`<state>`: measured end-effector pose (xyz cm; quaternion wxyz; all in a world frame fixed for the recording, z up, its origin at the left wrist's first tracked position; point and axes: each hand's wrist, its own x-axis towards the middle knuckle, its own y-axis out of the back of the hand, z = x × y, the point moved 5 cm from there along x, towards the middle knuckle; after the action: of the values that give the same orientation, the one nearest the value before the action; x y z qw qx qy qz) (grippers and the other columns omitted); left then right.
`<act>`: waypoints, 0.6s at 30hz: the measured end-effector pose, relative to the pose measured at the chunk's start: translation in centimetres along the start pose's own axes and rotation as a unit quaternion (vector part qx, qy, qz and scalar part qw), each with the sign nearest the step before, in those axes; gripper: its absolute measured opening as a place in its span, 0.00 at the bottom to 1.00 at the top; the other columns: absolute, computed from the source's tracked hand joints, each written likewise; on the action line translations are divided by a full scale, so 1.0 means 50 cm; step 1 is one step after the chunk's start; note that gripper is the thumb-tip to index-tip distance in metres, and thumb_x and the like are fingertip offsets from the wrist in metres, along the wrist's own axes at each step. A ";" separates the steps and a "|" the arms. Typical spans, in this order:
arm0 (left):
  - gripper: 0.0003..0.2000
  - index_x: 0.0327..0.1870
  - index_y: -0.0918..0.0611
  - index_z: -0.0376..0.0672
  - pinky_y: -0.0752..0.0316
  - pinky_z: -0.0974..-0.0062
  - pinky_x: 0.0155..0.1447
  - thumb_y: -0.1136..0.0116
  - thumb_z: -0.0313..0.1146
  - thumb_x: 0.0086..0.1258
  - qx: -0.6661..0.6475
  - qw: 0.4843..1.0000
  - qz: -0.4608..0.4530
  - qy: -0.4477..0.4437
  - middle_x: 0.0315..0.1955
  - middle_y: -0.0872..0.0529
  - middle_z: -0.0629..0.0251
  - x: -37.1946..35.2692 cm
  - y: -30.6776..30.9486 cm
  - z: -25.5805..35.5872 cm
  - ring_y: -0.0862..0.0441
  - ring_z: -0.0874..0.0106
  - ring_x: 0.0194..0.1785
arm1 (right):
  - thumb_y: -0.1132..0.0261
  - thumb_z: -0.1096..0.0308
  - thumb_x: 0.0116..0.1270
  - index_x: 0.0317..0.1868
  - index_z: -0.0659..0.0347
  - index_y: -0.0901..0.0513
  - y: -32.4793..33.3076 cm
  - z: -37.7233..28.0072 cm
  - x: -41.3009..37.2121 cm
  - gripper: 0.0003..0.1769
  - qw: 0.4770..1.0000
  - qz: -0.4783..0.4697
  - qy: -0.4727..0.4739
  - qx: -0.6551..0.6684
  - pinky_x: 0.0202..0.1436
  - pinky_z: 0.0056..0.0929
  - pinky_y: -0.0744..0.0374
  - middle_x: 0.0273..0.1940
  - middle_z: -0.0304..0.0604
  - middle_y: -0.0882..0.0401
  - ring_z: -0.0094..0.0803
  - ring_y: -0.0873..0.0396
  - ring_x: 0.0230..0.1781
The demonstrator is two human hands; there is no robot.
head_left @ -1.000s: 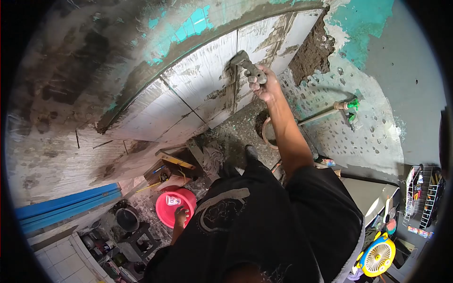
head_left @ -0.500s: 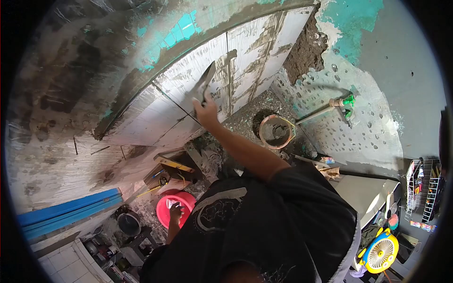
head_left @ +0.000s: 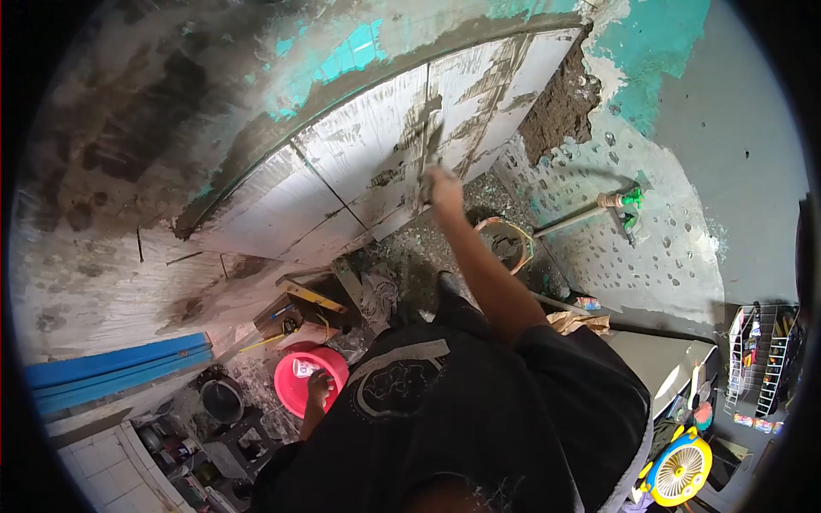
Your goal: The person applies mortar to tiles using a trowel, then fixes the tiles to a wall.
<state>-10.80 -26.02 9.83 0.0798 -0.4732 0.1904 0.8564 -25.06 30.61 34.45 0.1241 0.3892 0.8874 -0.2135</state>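
My right hand [head_left: 445,192] is closed around a trowel [head_left: 424,167], held up against the white tiled wall [head_left: 359,132] beside a mortar-smeared vertical joint. The blade is blurred and partly hidden by the hand. Grey mortar streaks cover the tiles around it. Down at my left side hangs my left hand [head_left: 318,392], its fingers loosely bent and apart with nothing visible in them. In this view it overlaps the rim of a pink basin [head_left: 286,389], where a small white printed item [head_left: 304,368] lies.
Behind my right forearm stands a round bucket [head_left: 528,244]. A pipe with a green tap [head_left: 631,198] juts from the pitted wall at the right. On the left are a yellow spirit level [head_left: 315,297], a black bucket [head_left: 222,402] and a blue ledge [head_left: 120,372]. A yellow-blue fan [head_left: 682,470] stands lower right.
My right hand has moved right and slightly down along the tiles with the trowel, from the left tile to the smeared joint. My left hand stays by the basin. The view has shifted slightly.
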 end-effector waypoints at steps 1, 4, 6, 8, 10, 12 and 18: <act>0.17 0.52 0.31 0.43 0.45 0.85 0.13 0.56 0.27 0.60 0.001 1.000 0.000 -0.006 0.30 0.20 0.63 -0.005 0.002 0.006 0.31 0.78 0.16 | 0.49 0.65 0.64 0.36 0.62 0.28 0.025 0.005 0.048 0.09 0.996 -0.047 -0.025 0.077 0.14 0.19 0.33 0.22 0.42 0.28 0.25 0.30 0.17; 0.17 0.52 0.31 0.42 0.44 0.86 0.13 0.56 0.27 0.60 -0.018 1.000 0.008 -0.009 0.30 0.20 0.63 -0.018 0.003 0.014 0.31 0.79 0.17 | 0.52 0.64 0.65 0.38 0.62 0.32 0.030 -0.050 0.105 0.10 0.978 -0.107 -0.063 0.167 0.13 0.18 0.37 0.23 0.42 0.30 0.25 0.32 0.17; 0.16 0.51 0.30 0.44 0.44 0.86 0.14 0.57 0.27 0.60 -0.001 1.000 0.020 0.011 0.30 0.20 0.64 -0.043 0.002 0.023 0.32 0.79 0.17 | 0.51 0.65 0.65 0.39 0.62 0.32 -0.010 -0.104 0.076 0.09 0.975 -0.136 -0.039 0.172 0.12 0.19 0.37 0.24 0.42 0.30 0.25 0.33 0.16; 0.15 0.51 0.30 0.45 0.45 0.86 0.14 0.57 0.27 0.61 0.014 0.999 0.019 0.023 0.30 0.21 0.65 -0.034 -0.004 -0.003 0.32 0.79 0.17 | 0.50 0.65 0.64 0.37 0.62 0.32 -0.068 -0.152 -0.006 0.09 0.976 -0.158 -0.025 0.151 0.11 0.19 0.37 0.24 0.42 0.30 0.24 0.34 0.15; 0.15 0.50 0.30 0.46 0.46 0.86 0.14 0.58 0.27 0.61 -0.010 0.998 -0.006 0.054 0.28 0.21 0.67 -0.015 -0.004 -0.046 0.32 0.78 0.17 | 0.50 0.66 0.64 0.37 0.64 0.31 -0.084 -0.153 -0.051 0.09 0.974 -0.152 0.028 0.163 0.10 0.19 0.36 0.20 0.39 0.32 0.24 0.36 0.12; 0.15 0.50 0.29 0.46 0.45 0.85 0.14 0.59 0.28 0.61 -0.029 0.998 -0.020 0.056 0.28 0.21 0.67 -0.006 -0.005 -0.064 0.32 0.78 0.17 | 0.49 0.66 0.64 0.37 0.65 0.30 -0.090 -0.129 -0.053 0.09 0.966 -0.153 0.114 0.177 0.11 0.20 0.35 0.17 0.37 0.34 0.24 0.36 0.11; 0.18 0.53 0.31 0.47 0.43 0.84 0.16 0.58 0.28 0.60 0.045 0.998 0.017 0.034 0.30 0.20 0.65 -0.052 -0.001 0.026 0.30 0.76 0.19 | 0.43 0.66 0.60 0.39 0.68 0.28 -0.227 -0.117 -0.053 0.13 0.941 -0.033 0.331 -0.063 0.15 0.23 0.33 0.17 0.38 0.29 0.21 0.31 0.15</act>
<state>-10.38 -25.32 12.60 0.0801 -0.4950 0.2392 0.8314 -32.05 24.80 43.81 -0.1597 0.3997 0.9024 -0.0198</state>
